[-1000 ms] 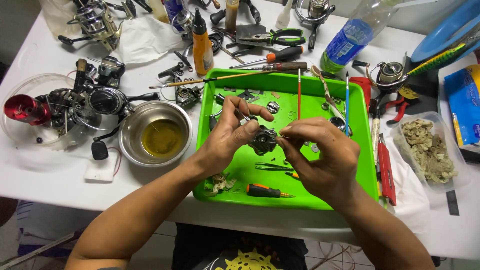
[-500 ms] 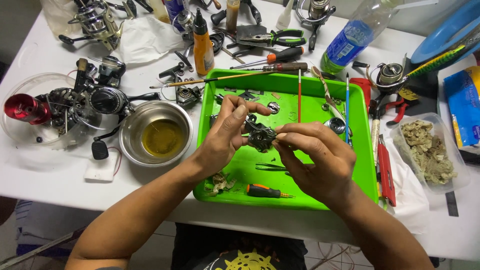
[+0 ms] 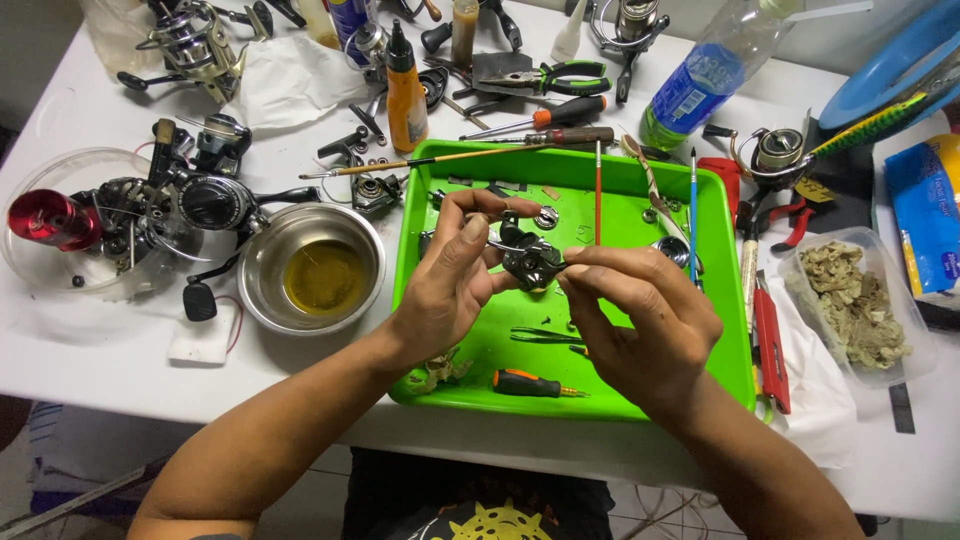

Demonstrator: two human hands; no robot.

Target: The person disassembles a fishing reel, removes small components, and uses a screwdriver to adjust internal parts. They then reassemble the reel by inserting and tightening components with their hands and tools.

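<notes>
Over the tray: both hands meet above the bright green plastic tray (image 3: pixel 720 330) on the white counter (image 3: pixel 90 340).
Left hand: the left hand (image 3: pixel 445 290) is curled shut, and its fingers pinch the small dark metal reel part (image 3: pixel 530 262) from the left side.
Right hand: the right hand (image 3: pixel 645 320) is curled too, and its thumb and fingers grip the same reel part from the right.
Reel part: it is held up in the air between the two hands, just above the middle of the tray, not lying down.
Inside the tray: a little screwdriver with an orange and black handle (image 3: pixel 530 384) lies near the front edge, close to the wrists. A thin red stick (image 3: pixel 598 190) and a thin blue stick (image 3: pixel 692 200) lie near the back.
Left of the tray: a round shiny metal bowl with yellow oil (image 3: pixel 315 270) sits just beside it. Farther left are dark fishing reels (image 3: pixel 200 200) in pieces.
Behind the tray: an orange squeeze bottle with a black tip (image 3: pixel 405 95) stands up.
Right of the tray: a clear plastic tub of pale scraps (image 3: pixel 855 305) sits well apart from the hands.
</notes>
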